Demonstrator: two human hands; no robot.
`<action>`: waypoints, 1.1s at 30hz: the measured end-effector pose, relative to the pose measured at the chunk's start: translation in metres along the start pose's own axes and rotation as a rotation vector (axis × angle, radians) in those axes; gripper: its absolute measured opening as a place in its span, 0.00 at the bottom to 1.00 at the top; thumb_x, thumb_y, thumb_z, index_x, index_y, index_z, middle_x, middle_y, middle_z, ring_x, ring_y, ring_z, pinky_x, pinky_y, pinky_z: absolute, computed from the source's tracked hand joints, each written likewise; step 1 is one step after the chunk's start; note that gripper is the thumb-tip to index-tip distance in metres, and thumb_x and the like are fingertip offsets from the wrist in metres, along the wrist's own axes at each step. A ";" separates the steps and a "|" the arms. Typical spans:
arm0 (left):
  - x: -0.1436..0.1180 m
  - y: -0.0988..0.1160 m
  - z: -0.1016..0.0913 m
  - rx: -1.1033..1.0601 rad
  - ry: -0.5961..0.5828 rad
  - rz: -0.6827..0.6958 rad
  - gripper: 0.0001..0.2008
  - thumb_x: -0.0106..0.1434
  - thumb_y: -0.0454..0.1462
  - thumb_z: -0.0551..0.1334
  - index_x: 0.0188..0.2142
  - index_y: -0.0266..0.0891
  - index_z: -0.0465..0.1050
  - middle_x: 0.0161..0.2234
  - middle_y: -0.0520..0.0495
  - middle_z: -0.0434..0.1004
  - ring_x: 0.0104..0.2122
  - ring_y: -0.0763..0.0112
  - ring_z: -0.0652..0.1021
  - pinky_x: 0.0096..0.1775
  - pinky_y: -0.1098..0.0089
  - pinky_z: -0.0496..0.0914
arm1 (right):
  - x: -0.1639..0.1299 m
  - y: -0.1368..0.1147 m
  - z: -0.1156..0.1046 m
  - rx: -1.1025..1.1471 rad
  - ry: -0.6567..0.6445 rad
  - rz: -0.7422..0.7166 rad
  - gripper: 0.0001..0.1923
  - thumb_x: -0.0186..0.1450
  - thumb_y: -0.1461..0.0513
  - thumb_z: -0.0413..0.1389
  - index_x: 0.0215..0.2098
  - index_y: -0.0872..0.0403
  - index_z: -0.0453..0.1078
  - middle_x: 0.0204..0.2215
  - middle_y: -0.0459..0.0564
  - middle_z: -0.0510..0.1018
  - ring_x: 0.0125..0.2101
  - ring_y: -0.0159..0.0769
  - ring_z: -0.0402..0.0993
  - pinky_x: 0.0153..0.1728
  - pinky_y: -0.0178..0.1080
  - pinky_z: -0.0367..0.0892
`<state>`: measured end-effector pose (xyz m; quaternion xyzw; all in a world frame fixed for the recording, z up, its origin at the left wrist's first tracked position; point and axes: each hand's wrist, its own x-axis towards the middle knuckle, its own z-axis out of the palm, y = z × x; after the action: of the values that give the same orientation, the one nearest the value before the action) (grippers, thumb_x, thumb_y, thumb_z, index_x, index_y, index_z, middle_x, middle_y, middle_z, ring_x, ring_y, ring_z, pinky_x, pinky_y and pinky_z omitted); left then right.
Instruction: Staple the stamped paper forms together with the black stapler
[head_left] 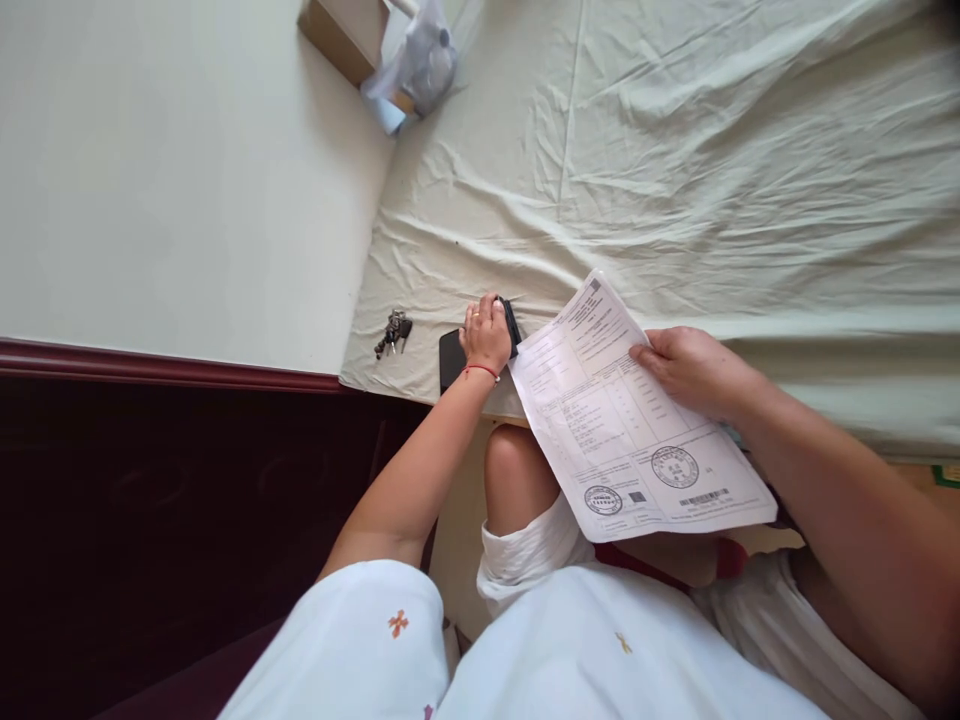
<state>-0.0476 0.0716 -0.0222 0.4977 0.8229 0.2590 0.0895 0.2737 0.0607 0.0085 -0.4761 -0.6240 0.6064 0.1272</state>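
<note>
My right hand (694, 372) grips a printed paper document (600, 400) at its right edge, thumb on top. Round ink stamps and a barcode show on its lower part. The sheet tilts over my lap and the edge of the cloth-covered surface. My left hand (486, 335) is closed over a black, wallet-like item (511, 325), mostly hidden beneath the palm and fingers. Partly under the same hand and wrist lies a black smartphone (451, 358), screen up. To its left, a bunch of keys (393, 333) rests on the cloth.
A wrinkled pale green cloth (675, 180) covers the surface ahead. On the left stands a white tabletop (180, 180) with a dark red edge (165, 368). Toward the back are a cardboard box (341, 40) and a plastic bag (424, 60) with unclear contents.
</note>
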 end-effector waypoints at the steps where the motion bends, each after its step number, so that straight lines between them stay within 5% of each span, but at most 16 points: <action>1: 0.002 0.000 0.000 -0.005 0.011 -0.003 0.18 0.74 0.45 0.53 0.55 0.45 0.75 0.66 0.39 0.72 0.71 0.55 0.63 0.72 0.44 0.48 | -0.001 -0.001 -0.001 -0.028 0.003 -0.008 0.13 0.68 0.53 0.56 0.30 0.52 0.74 0.32 0.53 0.82 0.33 0.44 0.79 0.35 0.42 0.72; 7: -0.010 -0.002 -0.031 -0.064 0.238 0.095 0.24 0.76 0.50 0.47 0.59 0.41 0.70 0.67 0.34 0.68 0.70 0.61 0.65 0.72 0.56 0.53 | -0.012 -0.008 -0.009 0.140 -0.174 0.042 0.12 0.67 0.52 0.59 0.33 0.51 0.77 0.31 0.51 0.84 0.30 0.42 0.80 0.29 0.40 0.74; 12: -0.097 -0.005 -0.064 -0.432 0.433 0.025 0.26 0.73 0.59 0.50 0.53 0.44 0.69 0.60 0.37 0.72 0.61 0.60 0.74 0.57 0.61 0.73 | -0.022 -0.017 -0.014 0.417 -0.340 0.086 0.13 0.67 0.52 0.61 0.43 0.50 0.80 0.34 0.50 0.85 0.31 0.43 0.83 0.30 0.40 0.78; 14: -0.140 -0.009 -0.068 -0.662 0.363 -0.057 0.29 0.72 0.62 0.48 0.51 0.44 0.69 0.54 0.39 0.77 0.55 0.61 0.79 0.52 0.62 0.75 | -0.023 -0.019 -0.013 0.514 -0.337 0.080 0.14 0.67 0.52 0.62 0.46 0.50 0.80 0.34 0.50 0.85 0.31 0.42 0.83 0.31 0.40 0.79; 17: -0.194 -0.012 -0.066 -0.908 0.005 -0.244 0.35 0.67 0.68 0.48 0.48 0.44 0.75 0.44 0.39 0.82 0.44 0.58 0.84 0.42 0.62 0.79 | -0.020 -0.020 -0.007 0.532 -0.290 0.053 0.16 0.67 0.51 0.62 0.49 0.49 0.79 0.34 0.50 0.85 0.32 0.42 0.84 0.31 0.40 0.80; 20: -0.224 -0.007 -0.060 -1.109 -0.237 -0.368 0.32 0.58 0.65 0.65 0.47 0.44 0.79 0.40 0.41 0.85 0.43 0.55 0.85 0.40 0.62 0.80 | -0.015 -0.020 0.005 0.512 -0.297 -0.004 0.17 0.67 0.49 0.62 0.48 0.49 0.79 0.33 0.49 0.85 0.32 0.42 0.83 0.32 0.40 0.80; 25: -0.235 0.006 -0.050 -1.342 -0.206 -0.560 0.31 0.53 0.43 0.78 0.56 0.43 0.77 0.55 0.40 0.83 0.63 0.46 0.75 0.64 0.50 0.70 | -0.002 -0.024 0.033 0.461 -0.278 -0.147 0.14 0.69 0.50 0.60 0.43 0.51 0.79 0.33 0.50 0.84 0.33 0.40 0.81 0.33 0.40 0.79; 30: -0.233 -0.007 -0.051 -1.351 -0.168 -0.704 0.25 0.59 0.40 0.75 0.55 0.41 0.78 0.60 0.39 0.79 0.68 0.47 0.70 0.70 0.49 0.63 | 0.008 -0.044 0.052 0.052 -0.080 -0.269 0.13 0.73 0.55 0.55 0.37 0.52 0.78 0.31 0.49 0.82 0.33 0.38 0.78 0.34 0.39 0.73; 33: -0.232 -0.019 -0.054 -1.301 -0.140 -0.731 0.24 0.58 0.38 0.75 0.53 0.36 0.79 0.58 0.37 0.81 0.67 0.46 0.71 0.70 0.48 0.62 | -0.004 -0.060 0.041 -0.186 0.131 -0.289 0.10 0.73 0.57 0.56 0.40 0.53 0.77 0.31 0.49 0.80 0.31 0.33 0.74 0.34 0.38 0.69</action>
<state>0.0289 -0.1544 -0.0113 0.0547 0.6090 0.6148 0.4982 0.2194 0.0434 0.0538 -0.4296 -0.7297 0.4893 0.2088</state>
